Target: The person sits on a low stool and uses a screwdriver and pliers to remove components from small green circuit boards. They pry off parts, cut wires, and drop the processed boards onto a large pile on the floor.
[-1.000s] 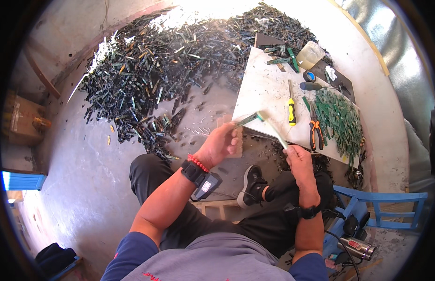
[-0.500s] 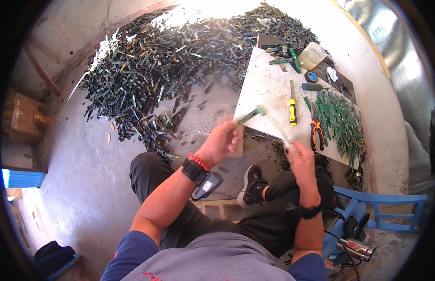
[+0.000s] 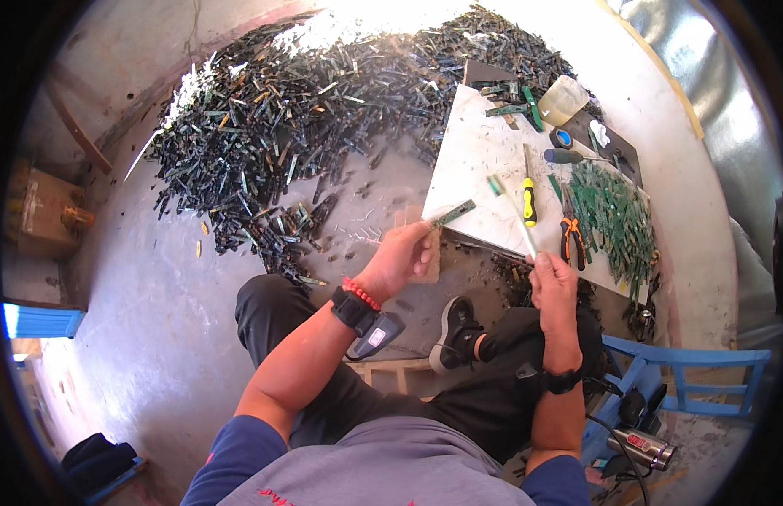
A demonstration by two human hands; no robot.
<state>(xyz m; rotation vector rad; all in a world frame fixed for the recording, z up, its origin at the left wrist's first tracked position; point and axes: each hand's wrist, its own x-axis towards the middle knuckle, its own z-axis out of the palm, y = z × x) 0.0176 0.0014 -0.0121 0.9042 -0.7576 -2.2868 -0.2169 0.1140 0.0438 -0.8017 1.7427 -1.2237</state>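
Note:
My left hand (image 3: 398, 257) pinches one end of a narrow dark green strip (image 3: 455, 212), which looks like a piece of circuit board. The strip points up and right over the near-left edge of a white board (image 3: 460, 160). In my right hand (image 3: 551, 285) is a toothbrush (image 3: 515, 215) with a pale handle and greenish bristles. Its head is up and to the right of the strip, apart from it, above the white board. A yellow-and-black handled tool (image 3: 529, 202) and orange-and-black pliers (image 3: 572, 240) lie on the board beyond my right hand.
A big heap of dark strips (image 3: 265, 143) covers the floor ahead. Green strips (image 3: 610, 223) are piled on the board's right, near a cloudy plastic container (image 3: 562, 101), a dark-handled screwdriver (image 3: 563, 156) and a round blue item (image 3: 561, 138). A blue chair (image 3: 686, 361) stands at right.
The toothbrush head has moved off the strip, up and to the right. My right hand has shifted slightly right; my left hand has barely moved, still holding the strip.

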